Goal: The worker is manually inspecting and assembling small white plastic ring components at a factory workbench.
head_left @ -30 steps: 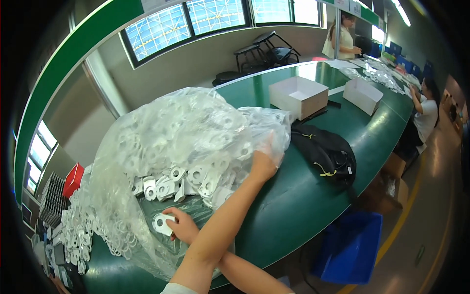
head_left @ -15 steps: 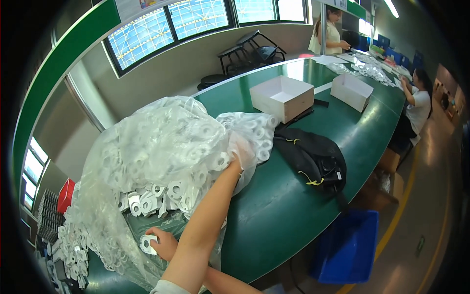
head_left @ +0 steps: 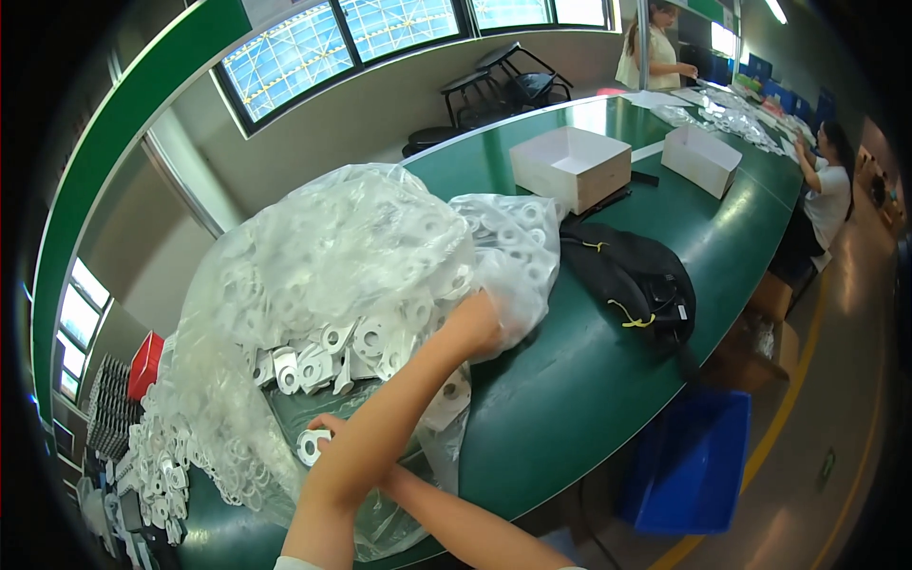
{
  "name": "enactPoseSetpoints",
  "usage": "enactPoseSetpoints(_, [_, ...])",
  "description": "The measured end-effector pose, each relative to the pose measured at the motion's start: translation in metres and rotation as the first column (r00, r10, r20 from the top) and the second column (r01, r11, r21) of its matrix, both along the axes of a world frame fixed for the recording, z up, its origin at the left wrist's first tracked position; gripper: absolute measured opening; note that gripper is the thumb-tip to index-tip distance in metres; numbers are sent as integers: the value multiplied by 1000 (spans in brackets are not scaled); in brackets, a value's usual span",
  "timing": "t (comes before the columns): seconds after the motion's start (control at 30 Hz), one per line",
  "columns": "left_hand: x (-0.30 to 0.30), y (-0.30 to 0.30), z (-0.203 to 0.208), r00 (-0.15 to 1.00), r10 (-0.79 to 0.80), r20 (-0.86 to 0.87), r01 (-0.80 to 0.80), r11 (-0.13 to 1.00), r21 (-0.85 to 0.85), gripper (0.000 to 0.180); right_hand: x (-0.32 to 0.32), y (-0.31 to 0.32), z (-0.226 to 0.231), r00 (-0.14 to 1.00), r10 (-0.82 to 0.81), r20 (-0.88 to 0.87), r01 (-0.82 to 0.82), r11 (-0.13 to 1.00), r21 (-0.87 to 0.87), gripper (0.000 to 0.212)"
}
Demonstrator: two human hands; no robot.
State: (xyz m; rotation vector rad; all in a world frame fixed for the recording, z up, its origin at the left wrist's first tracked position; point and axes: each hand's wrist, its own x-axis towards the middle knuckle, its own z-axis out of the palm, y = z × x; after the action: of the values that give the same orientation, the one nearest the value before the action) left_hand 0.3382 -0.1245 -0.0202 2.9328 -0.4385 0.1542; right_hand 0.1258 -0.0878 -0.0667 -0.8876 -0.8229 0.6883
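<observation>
My arms are crossed, the left over the right. My left hand (head_left: 478,321) is at the near side of a smaller clear plastic bag (head_left: 521,228) of white ringed pieces. Milky plastic covers its fingers, so what they hold is hidden. My right hand (head_left: 331,429), partly behind the left forearm, is closed on a flat white piece with a round hole (head_left: 309,446), held over clear plastic sheeting. Just beyond it, similar loose white pieces (head_left: 313,366) spill from the opening of a large plastic bag (head_left: 351,237) full of them.
A black bag (head_left: 632,280) with yellow cords lies right of the plastic bags on the green table (head_left: 541,427). Two white boxes (head_left: 570,171) stand behind it. A blue bin (head_left: 689,465) is below the right edge. More white pieces (head_left: 161,475) lie left. Two people work far off.
My left hand has drawn back towards me at the smaller bag, and more of its back shows. The right hand keeps the white piece, almost still. The whole view has shifted slightly.
</observation>
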Motion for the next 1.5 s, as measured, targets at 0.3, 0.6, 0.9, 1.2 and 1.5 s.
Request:
enactPoseSetpoints(0.3, [-67, -72, 20, 932, 363, -25, -362, 931, 39, 45, 11, -18, 38, 995, 62, 75, -32, 937, -347, 24])
enactPoseSetpoints(0.6, [-25, -106, 1, 943, 333, -1, -328, 926, -189, 40, 4, -16, 36, 997, 81, -19, -83, 952, -294, 25])
enactPoseSetpoints(0.9, [-48, -20, 23, 993, -50, 107, 83, 939, -332, 47, 16, -10, 9, 983, 17, 181, 31, 965, -260, 26])
enactPoseSetpoints(1.2, [-102, 11, 38, 990, 140, 12, -132, 958, -255, 35, 5, -6, 30, 995, 90, 51, -68, 940, -334, 35])
enactPoseSetpoints(1.5, [-295, 109, 77, 819, 462, 339, -278, 838, -469, 54, 16, -11, 13, 978, 84, -189, -125, 968, -216, 36])
